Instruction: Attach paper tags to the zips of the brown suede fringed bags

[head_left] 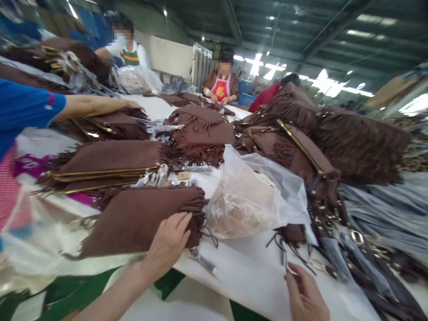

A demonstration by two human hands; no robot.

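Note:
My left hand [169, 243] lies flat with its fingers stretched out on a brown suede fringed bag [133, 220] at the near edge of the white table [254, 272]. My right hand [306, 296] is at the bottom right, fingers pinched on a thin dark strap [294, 267] that runs off a heap of straps. A clear plastic bag [249, 196] with pale contents sits between my two hands.
Several more brown fringed bags [200, 131] are stacked across the table, with a big pile [334, 133] at the right. Grey wrapped straps [384, 218] lie far right. A co-worker's arm in a blue sleeve [30, 107] reaches in from the left. Two people work at the far end.

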